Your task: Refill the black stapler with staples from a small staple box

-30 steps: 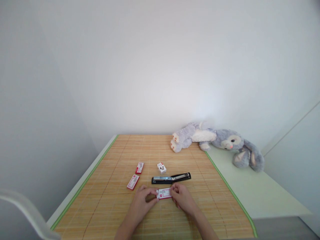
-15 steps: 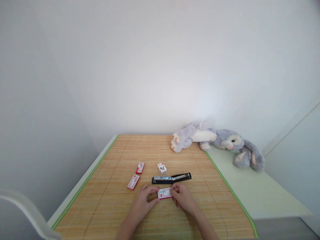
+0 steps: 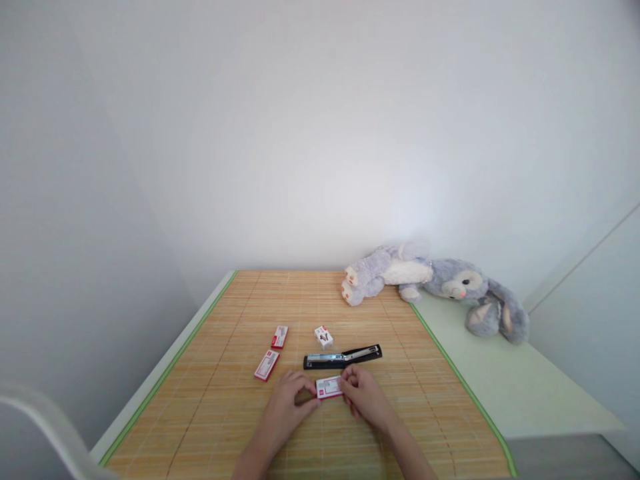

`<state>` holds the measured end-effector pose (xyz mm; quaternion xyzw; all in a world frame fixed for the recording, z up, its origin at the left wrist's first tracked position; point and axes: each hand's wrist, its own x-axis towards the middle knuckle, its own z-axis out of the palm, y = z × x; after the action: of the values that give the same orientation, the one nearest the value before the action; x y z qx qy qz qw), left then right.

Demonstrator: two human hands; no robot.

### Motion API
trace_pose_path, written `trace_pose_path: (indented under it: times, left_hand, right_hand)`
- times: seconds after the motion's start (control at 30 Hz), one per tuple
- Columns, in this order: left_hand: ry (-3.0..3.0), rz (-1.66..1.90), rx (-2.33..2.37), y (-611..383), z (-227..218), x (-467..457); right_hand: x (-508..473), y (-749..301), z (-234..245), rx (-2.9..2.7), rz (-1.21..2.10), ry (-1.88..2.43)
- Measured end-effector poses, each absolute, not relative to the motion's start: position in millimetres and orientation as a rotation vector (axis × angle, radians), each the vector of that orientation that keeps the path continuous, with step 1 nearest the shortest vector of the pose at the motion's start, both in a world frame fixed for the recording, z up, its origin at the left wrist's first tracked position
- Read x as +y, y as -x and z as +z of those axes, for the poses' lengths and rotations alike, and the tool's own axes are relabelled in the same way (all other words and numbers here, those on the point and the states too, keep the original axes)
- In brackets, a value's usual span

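Both hands hold one small red-and-white staple box [image 3: 329,387] just above the bamboo mat [image 3: 220,413]. My left hand [image 3: 290,400] pinches its left end and my right hand [image 3: 364,393] pinches its right end, fingers curled. Directly behind the box lies a black stapler [image 3: 343,357], folded open flat with its metal staple channel showing.
Two more red-and-white staple boxes [image 3: 267,365] [image 3: 280,337] lie to the left, and a small white box [image 3: 323,336] sits behind the stapler. A grey plush rabbit [image 3: 435,283] lies at the back right, half on the pale green table [image 3: 500,380]. A white chair back [image 3: 45,417] curves at lower left.
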<state>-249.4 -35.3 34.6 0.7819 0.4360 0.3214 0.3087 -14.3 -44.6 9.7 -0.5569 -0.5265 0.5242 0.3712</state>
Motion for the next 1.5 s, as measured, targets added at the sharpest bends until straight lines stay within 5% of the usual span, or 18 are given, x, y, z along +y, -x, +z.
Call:
trace_pose_path:
  times: [0.53, 0.7, 0.97, 1.27, 1.5]
  left_hand:
    - [-2.056, 0.928, 1.247, 253, 42, -53]
    - [-1.832, 1.266, 1.783, 315, 27, -23]
    - [-1.893, 1.115, 2.275, 327, 27, 31]
    - [-2.123, 1.004, 2.216, 284, 53, 34]
    - [-2.255, 0.833, 1.401, 271, 46, -33]
  right_hand:
    - [-52, 17, 17, -1.349, 1.325, 1.384]
    - [-55, 18, 21, -1.35, 1.279, 1.441]
    - [-56, 19, 19, -1.333, 1.264, 1.42]
    - [-56, 18, 18, -1.336, 1.227, 1.43]
    - [-55, 16, 22, -1.392, 1.269, 1.355]
